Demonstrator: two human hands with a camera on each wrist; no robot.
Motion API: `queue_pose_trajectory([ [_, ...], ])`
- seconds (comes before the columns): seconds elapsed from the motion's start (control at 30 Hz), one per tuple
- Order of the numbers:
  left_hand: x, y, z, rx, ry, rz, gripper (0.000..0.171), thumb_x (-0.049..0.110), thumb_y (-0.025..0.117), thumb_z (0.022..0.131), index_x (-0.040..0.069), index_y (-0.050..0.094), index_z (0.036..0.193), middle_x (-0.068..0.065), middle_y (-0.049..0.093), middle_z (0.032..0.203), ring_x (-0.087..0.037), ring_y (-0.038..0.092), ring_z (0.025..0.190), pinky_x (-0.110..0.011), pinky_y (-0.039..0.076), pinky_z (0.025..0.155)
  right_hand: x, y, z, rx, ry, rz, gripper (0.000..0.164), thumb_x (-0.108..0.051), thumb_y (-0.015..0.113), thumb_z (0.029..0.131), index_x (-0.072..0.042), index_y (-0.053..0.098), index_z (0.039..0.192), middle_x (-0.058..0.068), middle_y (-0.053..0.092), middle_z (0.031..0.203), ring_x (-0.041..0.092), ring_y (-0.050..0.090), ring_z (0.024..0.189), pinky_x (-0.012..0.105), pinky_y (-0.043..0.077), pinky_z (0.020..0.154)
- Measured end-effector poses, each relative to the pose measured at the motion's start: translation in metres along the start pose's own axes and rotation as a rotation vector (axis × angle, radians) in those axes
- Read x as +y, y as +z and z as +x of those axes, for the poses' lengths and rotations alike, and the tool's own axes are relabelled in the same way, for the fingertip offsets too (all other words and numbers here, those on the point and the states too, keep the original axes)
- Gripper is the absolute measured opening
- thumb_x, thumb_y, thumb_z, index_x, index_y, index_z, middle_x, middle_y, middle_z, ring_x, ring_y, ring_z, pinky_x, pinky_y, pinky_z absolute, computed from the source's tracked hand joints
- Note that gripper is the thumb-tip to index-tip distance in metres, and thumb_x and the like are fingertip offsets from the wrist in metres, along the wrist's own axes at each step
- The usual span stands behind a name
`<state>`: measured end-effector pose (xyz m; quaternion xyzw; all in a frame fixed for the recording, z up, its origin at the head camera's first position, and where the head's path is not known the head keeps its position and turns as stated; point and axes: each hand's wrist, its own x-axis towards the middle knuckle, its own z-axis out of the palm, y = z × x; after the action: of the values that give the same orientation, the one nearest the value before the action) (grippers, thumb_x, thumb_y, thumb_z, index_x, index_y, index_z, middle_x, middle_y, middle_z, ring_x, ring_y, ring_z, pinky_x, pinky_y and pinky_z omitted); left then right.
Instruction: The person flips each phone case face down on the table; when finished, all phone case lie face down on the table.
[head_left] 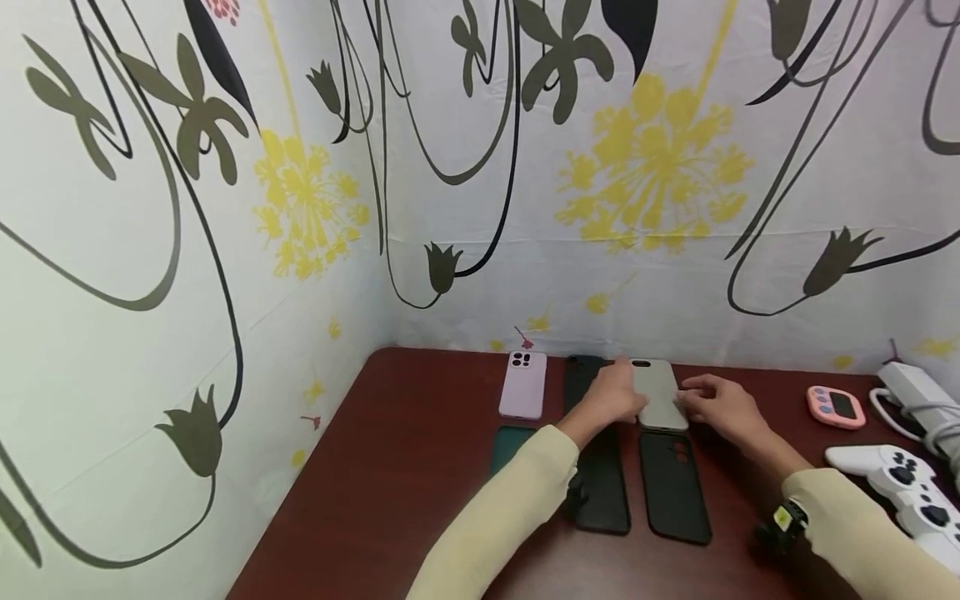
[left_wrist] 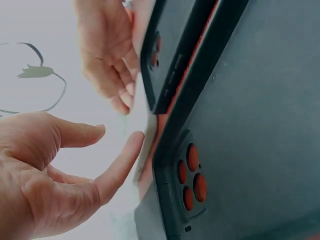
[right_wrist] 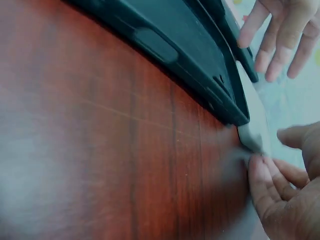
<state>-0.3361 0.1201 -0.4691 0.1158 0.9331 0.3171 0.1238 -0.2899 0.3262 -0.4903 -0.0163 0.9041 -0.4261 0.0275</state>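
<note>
A light grey phone case (head_left: 654, 396) lies flat at the back of the table, a camera cutout at its top left. My left hand (head_left: 617, 393) is at its left edge, and in the left wrist view one extended finger (left_wrist: 122, 162) reaches that edge while the thumb stands apart. At the opposite edge, my right hand (head_left: 722, 408) has its fingertips (right_wrist: 259, 167) on or beside the case, thumb raised away. A black phone case (head_left: 673, 487) lies just in front of the grey one. Left of both lie more dark cases (head_left: 603, 492), partly covered by my left hand and sleeve.
A lilac phone case (head_left: 522, 387) lies at the back left, with a teal case (head_left: 510, 442) in front of it, partly behind my sleeve. To the right are a pink timer (head_left: 835, 407), a white game controller (head_left: 900, 479) and a white power strip (head_left: 918, 392) with cable. Patterned curtain backs the table.
</note>
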Motion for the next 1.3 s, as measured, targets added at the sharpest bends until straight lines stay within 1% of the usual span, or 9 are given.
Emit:
queue_pose_trajectory([
  [0.1, 0.009, -0.017, -0.038, -0.025, 0.065, -0.096, 0.071, 0.027, 0.075, 0.100, 0.016, 0.040, 0.160, -0.002, 0.076, 0.113, -0.009, 0.071, 0.070, -0.025, 0.059, 0.073, -0.002, -0.006, -0.011, 0.011, 0.018, -0.032, 0.059, -0.041, 0.054, 0.111, 0.006, 0.053, 0.147, 0.037, 0.061, 0.139, 0.011, 0.074, 0.089, 0.027, 0.063, 0.073],
  [0.2, 0.007, -0.020, -0.056, -0.058, 0.101, -0.112, 0.076, 0.032, 0.077, 0.099, 0.019, 0.038, 0.162, 0.002, 0.070, 0.139, -0.007, 0.073, 0.091, -0.026, 0.059, 0.084, -0.010, -0.008, -0.023, -0.008, 0.056, -0.030, 0.059, -0.042, 0.051, 0.112, 0.006, 0.052, 0.147, 0.037, 0.059, 0.140, 0.014, 0.074, 0.090, 0.030, 0.064, 0.073],
  [0.33, -0.003, -0.022, -0.073, -0.125, 0.113, -0.170, 0.085, 0.032, 0.082, 0.094, 0.024, 0.034, 0.165, 0.001, 0.062, 0.153, -0.009, 0.070, 0.119, -0.028, 0.060, 0.093, -0.021, -0.006, -0.039, -0.053, 0.090, 0.018, 0.059, -0.038, 0.051, 0.112, 0.009, 0.049, 0.148, 0.037, 0.059, 0.139, 0.022, 0.075, 0.100, 0.033, 0.067, 0.077],
  [0.43, -0.011, -0.025, -0.090, -0.194, 0.102, -0.312, 0.093, 0.027, 0.085, 0.092, 0.027, 0.030, 0.166, -0.003, 0.055, 0.159, -0.014, 0.066, 0.132, -0.030, 0.060, 0.097, -0.024, -0.002, -0.049, -0.070, 0.092, 0.053, 0.059, -0.035, 0.053, 0.112, 0.012, 0.048, 0.148, 0.037, 0.060, 0.138, 0.022, 0.075, 0.104, 0.033, 0.067, 0.081],
  [0.57, -0.017, -0.027, -0.108, -0.312, 0.059, -0.580, 0.092, 0.016, 0.083, 0.093, 0.025, 0.029, 0.167, -0.009, 0.047, 0.164, -0.024, 0.057, 0.144, -0.037, 0.060, 0.103, -0.025, 0.003, -0.062, -0.092, 0.109, 0.073, 0.059, -0.034, 0.052, 0.112, 0.012, 0.046, 0.149, 0.037, 0.058, 0.141, 0.022, 0.075, 0.107, 0.033, 0.067, 0.084],
  [0.77, -0.021, -0.024, -0.130, -0.434, -0.006, -0.844, 0.082, 0.007, 0.075, 0.098, 0.014, 0.031, 0.166, -0.017, 0.042, 0.165, -0.032, 0.057, 0.143, -0.046, 0.057, 0.111, -0.026, 0.005, -0.084, -0.147, 0.199, 0.097, 0.064, -0.036, 0.048, 0.113, 0.011, 0.038, 0.155, 0.037, 0.050, 0.152, 0.026, 0.071, 0.118, 0.033, 0.066, 0.089],
  [0.93, -0.020, -0.016, -0.144, -0.425, -0.069, -0.896, 0.088, 0.002, 0.074, 0.097, 0.015, 0.024, 0.168, -0.016, 0.040, 0.167, -0.035, 0.052, 0.147, -0.051, 0.055, 0.114, -0.023, 0.007, -0.102, -0.192, 0.275, 0.176, 0.072, -0.030, 0.055, 0.110, 0.014, 0.026, 0.158, 0.039, 0.043, 0.155, 0.016, 0.070, 0.116, 0.033, 0.065, 0.092],
  [1.1, -0.019, -0.010, -0.149, -0.410, -0.093, -0.900, 0.092, -0.001, 0.074, 0.096, 0.017, 0.020, 0.169, -0.015, 0.036, 0.170, -0.035, 0.042, 0.155, -0.053, 0.053, 0.115, -0.022, 0.010, -0.112, -0.207, 0.284, 0.202, 0.076, -0.024, 0.058, 0.108, 0.015, 0.019, 0.160, 0.041, 0.037, 0.157, 0.015, 0.071, 0.116, 0.036, 0.064, 0.096],
  [1.3, -0.015, -0.007, -0.149, -0.407, -0.091, -0.919, 0.091, -0.001, 0.073, 0.097, 0.016, 0.020, 0.169, -0.016, 0.031, 0.172, -0.033, 0.035, 0.160, -0.054, 0.050, 0.118, -0.027, 0.013, -0.118, -0.229, 0.286, 0.177, 0.081, -0.032, 0.060, 0.108, 0.011, 0.019, 0.163, 0.037, 0.038, 0.160, 0.035, 0.064, 0.133, 0.039, 0.062, 0.099],
])
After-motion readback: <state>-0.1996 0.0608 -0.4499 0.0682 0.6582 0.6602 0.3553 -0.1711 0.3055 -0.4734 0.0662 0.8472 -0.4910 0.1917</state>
